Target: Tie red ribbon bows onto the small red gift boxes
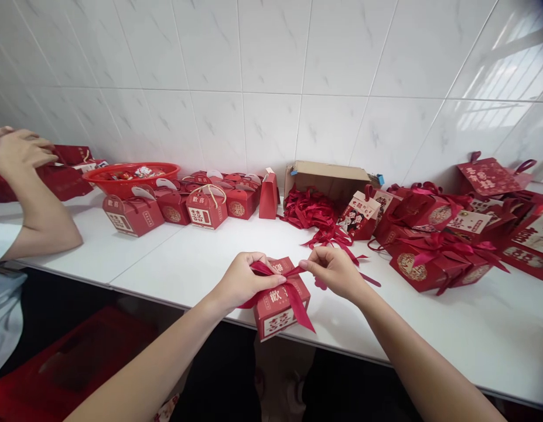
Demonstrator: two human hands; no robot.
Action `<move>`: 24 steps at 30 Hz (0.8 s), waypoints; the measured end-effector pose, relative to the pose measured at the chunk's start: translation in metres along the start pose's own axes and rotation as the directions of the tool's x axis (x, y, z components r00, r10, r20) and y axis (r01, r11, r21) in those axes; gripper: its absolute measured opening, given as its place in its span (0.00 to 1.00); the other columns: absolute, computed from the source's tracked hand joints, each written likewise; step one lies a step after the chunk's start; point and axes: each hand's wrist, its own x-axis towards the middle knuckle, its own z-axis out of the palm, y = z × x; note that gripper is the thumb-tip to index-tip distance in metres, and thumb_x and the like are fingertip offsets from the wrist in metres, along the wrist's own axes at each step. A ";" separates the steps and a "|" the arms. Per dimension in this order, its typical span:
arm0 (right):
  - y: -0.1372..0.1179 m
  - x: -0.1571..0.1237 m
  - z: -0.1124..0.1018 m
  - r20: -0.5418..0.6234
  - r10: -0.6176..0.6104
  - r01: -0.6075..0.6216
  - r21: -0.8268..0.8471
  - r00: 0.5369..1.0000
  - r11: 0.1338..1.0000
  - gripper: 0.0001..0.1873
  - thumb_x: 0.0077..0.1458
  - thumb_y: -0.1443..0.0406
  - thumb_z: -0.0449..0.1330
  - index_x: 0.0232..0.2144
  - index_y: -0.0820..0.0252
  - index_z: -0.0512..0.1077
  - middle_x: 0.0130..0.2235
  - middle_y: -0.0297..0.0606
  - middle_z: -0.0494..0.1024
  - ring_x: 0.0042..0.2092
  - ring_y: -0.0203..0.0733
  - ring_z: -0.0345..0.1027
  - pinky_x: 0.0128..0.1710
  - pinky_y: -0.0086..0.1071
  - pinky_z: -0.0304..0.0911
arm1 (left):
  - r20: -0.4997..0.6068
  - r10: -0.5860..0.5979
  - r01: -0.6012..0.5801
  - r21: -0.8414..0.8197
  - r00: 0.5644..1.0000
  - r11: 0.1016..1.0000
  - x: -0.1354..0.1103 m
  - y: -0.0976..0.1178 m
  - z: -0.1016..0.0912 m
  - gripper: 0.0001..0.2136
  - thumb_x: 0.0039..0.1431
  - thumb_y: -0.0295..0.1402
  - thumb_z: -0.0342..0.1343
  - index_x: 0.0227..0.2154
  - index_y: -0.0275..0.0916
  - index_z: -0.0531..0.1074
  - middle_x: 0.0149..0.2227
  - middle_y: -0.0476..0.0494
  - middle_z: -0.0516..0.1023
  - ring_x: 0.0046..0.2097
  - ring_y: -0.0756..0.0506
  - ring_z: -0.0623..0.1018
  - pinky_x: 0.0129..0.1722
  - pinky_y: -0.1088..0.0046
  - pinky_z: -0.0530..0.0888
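A small red gift box [277, 305] with gold and white lettering sits at the table's front edge, its near end slightly over the edge. A dark red ribbon [299, 302] crosses its top, looped and knotted there, with one tail hanging down the side. My left hand [253, 278] pinches a loop of the ribbon between thumb and fingers, low over the box. On the other side, my right hand [328, 271] pinches another part of the ribbon between thumb and forefinger. Both hands are closed, and the box's left side is partly hidden.
Behind are folded red boxes [135, 215] and a red basin [130, 171] of small packets. A cardboard box [330, 170] spills loose ribbons [308, 208]. Ribboned boxes [429, 266] are piled at right. At far left is another person's arm [45, 205].
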 end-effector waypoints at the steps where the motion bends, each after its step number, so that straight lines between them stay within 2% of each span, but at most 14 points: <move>1: 0.000 -0.002 0.001 -0.011 0.007 -0.007 -0.008 1.000 1.000 0.16 0.50 0.56 0.60 0.19 0.59 0.64 0.15 0.30 0.66 0.18 0.34 0.60 0.18 0.27 0.52 | -0.008 -0.009 0.009 -0.009 1.000 1.000 0.000 -0.001 0.000 0.13 0.40 0.37 0.67 0.21 0.36 0.69 0.32 0.42 0.79 0.34 0.43 0.78 0.32 0.70 0.72; 6: 0.007 -0.002 0.006 -0.062 0.014 -0.015 -0.015 0.998 1.000 0.17 0.50 0.55 0.60 0.19 0.60 0.65 0.18 0.31 0.66 0.19 0.33 0.59 0.18 0.27 0.53 | -0.031 -0.011 0.009 -0.051 0.999 0.999 0.000 -0.001 -0.002 0.18 0.39 0.38 0.68 0.20 0.37 0.63 0.24 0.51 0.73 0.28 0.48 0.75 0.28 0.74 0.68; 8: 0.012 0.001 0.005 -0.064 0.013 -0.011 0.040 0.998 0.999 0.18 0.51 0.53 0.59 0.21 0.60 0.67 0.19 0.31 0.66 0.20 0.33 0.59 0.19 0.27 0.55 | 0.006 -0.013 0.013 -0.096 1.000 0.995 0.000 0.001 -0.004 0.17 0.40 0.39 0.68 0.23 0.37 0.64 0.25 0.51 0.74 0.30 0.48 0.75 0.29 0.74 0.68; 10: 0.018 0.002 -0.001 -0.107 -0.007 0.021 0.132 0.994 0.991 0.20 0.54 0.49 0.55 0.29 0.61 0.70 0.23 0.32 0.67 0.22 0.33 0.60 0.22 0.28 0.58 | 0.054 -0.018 0.026 -0.155 0.998 0.987 -0.001 0.002 -0.007 0.16 0.43 0.42 0.66 0.26 0.37 0.67 0.29 0.49 0.76 0.33 0.47 0.75 0.32 0.73 0.69; 13: 0.026 -0.009 -0.008 -0.274 -0.009 0.091 0.286 0.962 0.954 0.27 0.60 0.46 0.44 0.43 0.62 0.68 0.33 0.40 0.70 0.30 0.37 0.65 0.29 0.31 0.64 | 0.083 -0.024 0.045 -0.253 0.996 0.966 -0.004 0.003 -0.012 0.18 0.51 0.48 0.58 0.32 0.36 0.71 0.33 0.44 0.78 0.36 0.46 0.76 0.38 0.70 0.70; 15: 0.032 -0.027 -0.006 -0.315 -0.018 0.133 0.351 0.949 0.927 0.31 0.59 0.44 0.41 0.50 0.61 0.64 0.40 0.45 0.70 0.38 0.42 0.68 0.34 0.35 0.67 | 0.056 -0.033 0.049 -0.321 0.998 0.946 -0.007 0.001 -0.013 0.19 0.55 0.50 0.53 0.33 0.36 0.72 0.35 0.43 0.78 0.39 0.45 0.76 0.42 0.69 0.69; 17: 0.037 -0.050 0.005 -0.272 -0.078 0.172 0.341 0.959 0.924 0.37 0.55 0.40 0.44 0.57 0.58 0.57 0.49 0.49 0.66 0.47 0.48 0.67 0.43 0.41 0.67 | -0.008 -0.061 0.053 -0.377 0.998 0.925 -0.011 -0.002 -0.013 0.20 0.57 0.51 0.50 0.33 0.37 0.71 0.37 0.43 0.77 0.40 0.45 0.76 0.42 0.69 0.69; 19: 0.040 -0.073 0.022 -0.223 -0.116 0.173 0.258 0.968 0.950 0.49 0.46 0.38 0.54 0.63 0.53 0.46 0.59 0.51 0.55 0.56 0.54 0.60 0.52 0.47 0.61 | -0.085 -0.099 0.053 -0.434 0.991 0.899 -0.015 -0.005 -0.011 0.18 0.58 0.50 0.50 0.34 0.38 0.70 0.39 0.44 0.76 0.40 0.46 0.75 0.41 0.70 0.69; 21: 0.039 -0.090 0.039 -0.185 -0.091 0.122 0.167 0.978 0.978 0.62 0.37 0.40 0.63 0.65 0.49 0.34 0.64 0.50 0.44 0.62 0.58 0.50 0.57 0.51 0.54 | -0.127 -0.136 0.053 -0.510 0.982 0.859 -0.020 -0.007 -0.008 0.15 0.58 0.47 0.50 0.35 0.39 0.69 0.41 0.45 0.75 0.40 0.46 0.74 0.40 0.70 0.69; 24: 0.033 -0.099 0.057 -0.105 -0.013 0.025 0.112 0.994 0.993 0.71 0.35 0.49 0.70 0.64 0.48 0.23 0.67 0.49 0.38 0.66 0.58 0.38 0.61 0.55 0.45 | -0.160 -0.173 0.044 -0.600 0.972 0.799 -0.028 -0.009 -0.003 0.13 0.59 0.44 0.50 0.37 0.40 0.67 0.43 0.44 0.74 0.44 0.45 0.74 0.44 0.69 0.69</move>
